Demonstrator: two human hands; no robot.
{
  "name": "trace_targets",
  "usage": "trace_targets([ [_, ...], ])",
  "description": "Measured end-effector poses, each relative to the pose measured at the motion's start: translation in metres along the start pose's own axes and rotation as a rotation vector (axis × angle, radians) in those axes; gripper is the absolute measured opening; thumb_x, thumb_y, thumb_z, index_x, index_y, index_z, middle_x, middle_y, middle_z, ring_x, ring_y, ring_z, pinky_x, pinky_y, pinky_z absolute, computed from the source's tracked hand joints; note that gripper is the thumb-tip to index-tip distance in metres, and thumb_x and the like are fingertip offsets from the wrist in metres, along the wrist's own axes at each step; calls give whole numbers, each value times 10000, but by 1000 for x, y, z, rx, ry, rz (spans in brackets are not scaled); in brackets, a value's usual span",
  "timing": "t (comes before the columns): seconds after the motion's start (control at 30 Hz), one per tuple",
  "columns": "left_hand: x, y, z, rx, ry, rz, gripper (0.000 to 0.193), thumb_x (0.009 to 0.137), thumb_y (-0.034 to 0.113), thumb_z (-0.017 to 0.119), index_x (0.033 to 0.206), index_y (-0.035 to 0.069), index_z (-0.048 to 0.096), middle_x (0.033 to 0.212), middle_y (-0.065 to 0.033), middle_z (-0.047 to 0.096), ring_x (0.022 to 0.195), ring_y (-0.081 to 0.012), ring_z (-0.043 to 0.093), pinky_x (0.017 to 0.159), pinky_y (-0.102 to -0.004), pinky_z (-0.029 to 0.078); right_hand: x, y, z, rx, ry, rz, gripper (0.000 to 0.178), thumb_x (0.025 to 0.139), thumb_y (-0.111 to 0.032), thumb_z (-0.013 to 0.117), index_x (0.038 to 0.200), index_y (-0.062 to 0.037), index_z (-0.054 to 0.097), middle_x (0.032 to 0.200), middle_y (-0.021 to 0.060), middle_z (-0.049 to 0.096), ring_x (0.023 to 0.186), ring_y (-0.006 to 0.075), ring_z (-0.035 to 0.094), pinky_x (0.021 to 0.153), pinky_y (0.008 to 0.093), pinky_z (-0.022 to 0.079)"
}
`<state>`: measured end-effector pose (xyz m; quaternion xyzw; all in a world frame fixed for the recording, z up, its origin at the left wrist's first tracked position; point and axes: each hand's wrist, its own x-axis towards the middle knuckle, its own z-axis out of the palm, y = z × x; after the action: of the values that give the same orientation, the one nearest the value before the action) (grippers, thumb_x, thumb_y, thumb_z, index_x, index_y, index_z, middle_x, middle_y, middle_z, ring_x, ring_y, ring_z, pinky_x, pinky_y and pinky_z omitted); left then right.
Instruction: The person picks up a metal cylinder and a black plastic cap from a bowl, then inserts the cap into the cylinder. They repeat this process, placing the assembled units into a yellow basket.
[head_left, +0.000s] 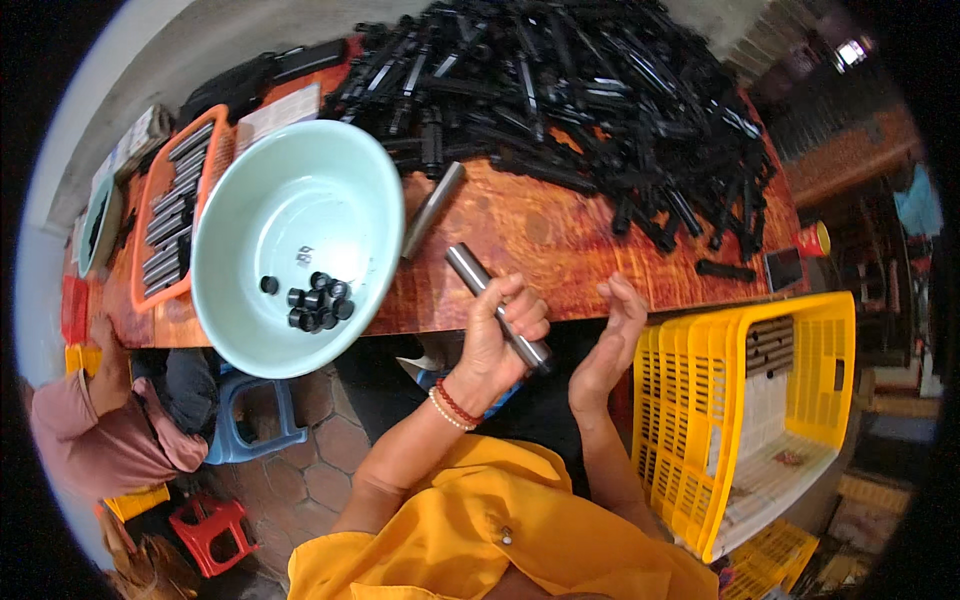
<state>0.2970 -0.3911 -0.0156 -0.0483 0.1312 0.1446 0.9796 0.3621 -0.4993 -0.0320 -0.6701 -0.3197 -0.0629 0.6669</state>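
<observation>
Centrally, the left hand (497,330) wraps its curled fingers firmly around a tube (477,272), a smooth, grey metal cylinder with a dull sheen and a dark lower end. The tube slants from upper left to lower right, by the near edge of the table (530,222), whose glossy, reddish-brown wood shows swirling grain. The left forearm rises diagonally from the lower part of the frame, beaded bracelets (455,408) at its wrist. Just right of the tube, the right hand (608,345) is apart from it and loosely open, fingers raised and gently bent, with nothing visible in its grasp; its forearm leans up and left.

Left of centre, a round, pale-green bowl (262,222) with smooth walls holds short, black, cylindrical caps (318,300) clustered low inside. Beside its right rim lies a second metal cylinder (433,210). Across the top spreads a tangled heap (560,85) of slim, shiny black pieces. At upper left, an orange basket (143,265) contains grey metal rods (172,215); at right stands a slotted yellow crate (690,430), lined with printed paper (765,410).
</observation>
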Motion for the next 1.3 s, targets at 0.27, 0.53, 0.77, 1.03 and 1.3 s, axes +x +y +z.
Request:
trace_targets([
  [0.27,-6,12,-1,82,45,69,267,889,166,558,685,142,388,542,48,320,486,-73,331,456,-214,318,2,11,21,75,-5,108,389,975,-254,310,1107,46,518,1161,169,488,1104,275,479,984,383,347],
  [0.53,-7,6,-11,47,55,111,267,912,187,534,695,149,382,552,56,332,482,-64,331,444,-211,314,1,-18,42,33,-14,-80,489,980,-358,246,1141,48,465,1165,178,449,1178,310,408,1019,422,298],
  [0.77,-7,3,-4,358,31,195,259,900,154,563,710,133,389,531,40,369,433,-79,383,409,-233,337,-2,-3,42,33,-97,5,538,955,-415,285,1086,54,514,1088,175,505,1093,309,475,978,422,333],
  [1.03,-1,53,-23,1414,3,966,260,846,102,651,665,38,475,532,-14,451,455,-110,407,451,-284,347,34,26,-1,-343,-240,-33,230,895,-38,465,713,34,586,802,93,561,809,200,559,764,293,426],
  [1.3,18,68,-42,1574,-93,1075,193,748,40,669,787,10,483,670,-146,485,594,-318,510,545,-369,388,82,-23,46,-205,-245,-193,128,853,26,533,974,-2,560,1011,86,453,891,186,508,767,281,425],
])
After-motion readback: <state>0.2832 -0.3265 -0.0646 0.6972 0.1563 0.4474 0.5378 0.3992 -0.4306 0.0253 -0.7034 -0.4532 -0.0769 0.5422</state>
